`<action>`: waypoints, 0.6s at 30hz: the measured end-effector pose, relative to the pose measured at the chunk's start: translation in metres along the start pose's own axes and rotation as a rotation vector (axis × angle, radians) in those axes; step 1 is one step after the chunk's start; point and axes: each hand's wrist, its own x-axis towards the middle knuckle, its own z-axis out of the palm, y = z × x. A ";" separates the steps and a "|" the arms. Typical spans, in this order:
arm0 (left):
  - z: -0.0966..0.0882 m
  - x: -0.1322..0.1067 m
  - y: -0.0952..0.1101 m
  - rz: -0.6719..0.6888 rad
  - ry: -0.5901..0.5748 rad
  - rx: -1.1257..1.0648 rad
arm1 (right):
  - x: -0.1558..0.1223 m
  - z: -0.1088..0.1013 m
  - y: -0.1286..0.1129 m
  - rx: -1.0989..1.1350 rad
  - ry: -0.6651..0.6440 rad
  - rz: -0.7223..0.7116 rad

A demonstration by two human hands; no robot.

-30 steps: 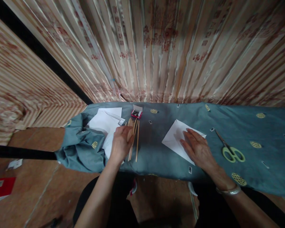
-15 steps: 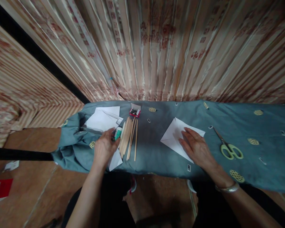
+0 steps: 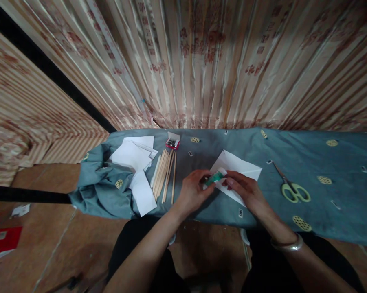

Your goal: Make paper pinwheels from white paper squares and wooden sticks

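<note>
Both hands are closing on a small green tube (image 3: 214, 178): the left hand (image 3: 192, 192) is pinching its white end between thumb and fingers, and the right hand (image 3: 247, 190) is gripping the green end, fingers curled tight. The tube is hovering just over the near corner of a folded white sheet (image 3: 242, 167) that is lying on the blue cloth (image 3: 293, 154). At 9 o'clock from the tube, a bundle of wooden sticks (image 3: 165, 176) is lying beside loose papers (image 3: 132, 156). At 11 o'clock, a small red box (image 3: 171, 143) is sitting open. At 3 o'clock, green-handled scissors (image 3: 293, 188) are resting well apart from the hands.
</note>
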 end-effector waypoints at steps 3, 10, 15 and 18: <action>0.019 0.000 0.003 -0.060 -0.061 -0.133 | 0.004 -0.002 -0.001 0.235 0.017 0.100; 0.036 0.008 0.002 -0.199 -0.079 -0.378 | 0.009 -0.013 -0.007 0.412 0.050 0.212; 0.044 0.011 0.007 -0.231 -0.123 -0.493 | 0.008 -0.014 -0.007 0.473 0.074 0.236; 0.047 0.011 0.009 -0.235 -0.139 -0.517 | 0.007 -0.013 -0.006 0.437 0.041 0.229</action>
